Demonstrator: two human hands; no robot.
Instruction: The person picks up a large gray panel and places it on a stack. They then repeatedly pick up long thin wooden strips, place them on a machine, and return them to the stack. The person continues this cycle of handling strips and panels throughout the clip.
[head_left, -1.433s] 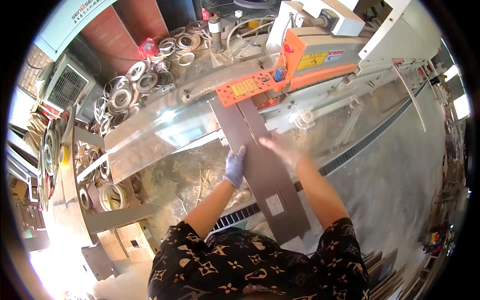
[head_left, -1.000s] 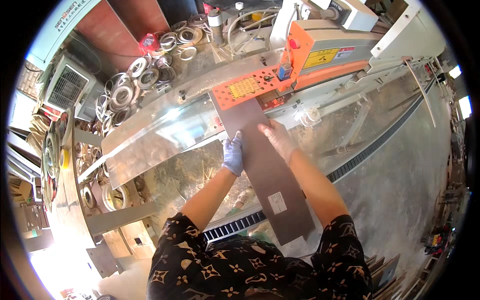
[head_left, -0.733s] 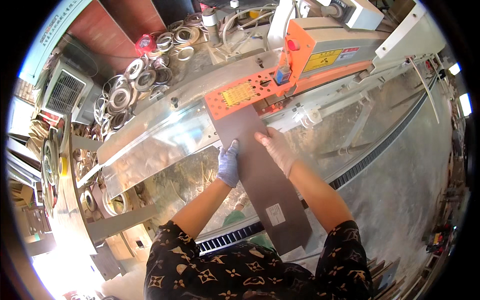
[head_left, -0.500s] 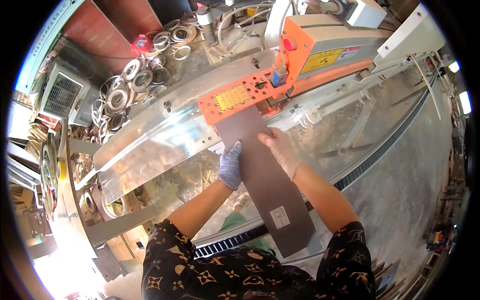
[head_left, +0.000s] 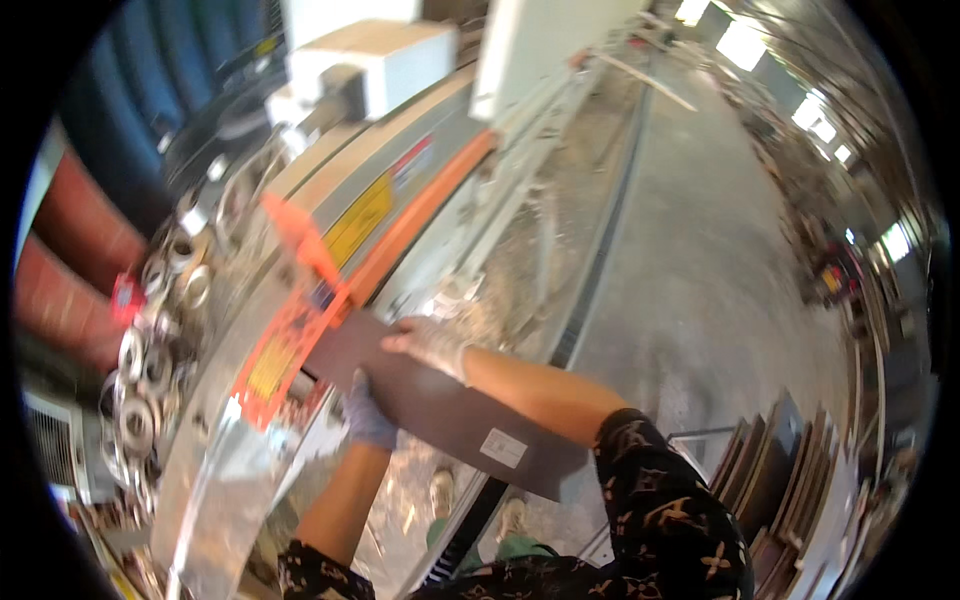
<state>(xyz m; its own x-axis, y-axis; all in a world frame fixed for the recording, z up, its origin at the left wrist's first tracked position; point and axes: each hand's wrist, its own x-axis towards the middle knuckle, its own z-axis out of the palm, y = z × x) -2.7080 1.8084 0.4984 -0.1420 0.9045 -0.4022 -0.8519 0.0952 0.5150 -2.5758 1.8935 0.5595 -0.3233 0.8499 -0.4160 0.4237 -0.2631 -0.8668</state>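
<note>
A long dark brown board (head_left: 440,400) with a white label near its close end is held between my two hands. My left hand (head_left: 370,412), in a bluish-grey glove, grips its left edge with the thumb on top. My right hand (head_left: 428,346), in a pale glove, clasps the opposite edge, thumb also on the upper face. The board's far end reaches the orange perforated guard (head_left: 275,370) of a long machine; whether it touches the guard I cannot tell. Fingers beneath the board are hidden.
The grey-and-orange machine body (head_left: 390,190) runs away toward the top. Rolls of edge banding (head_left: 140,420) lie heaped at left. Several boards (head_left: 775,460) stand stacked at the lower right. A dark track (head_left: 600,250) crosses the concrete floor.
The view has swung to the right, so the machine now sits further left and the board lies more slantwise. Both hands keep their hold on the board. The stacked boards at right have come into fuller view.
</note>
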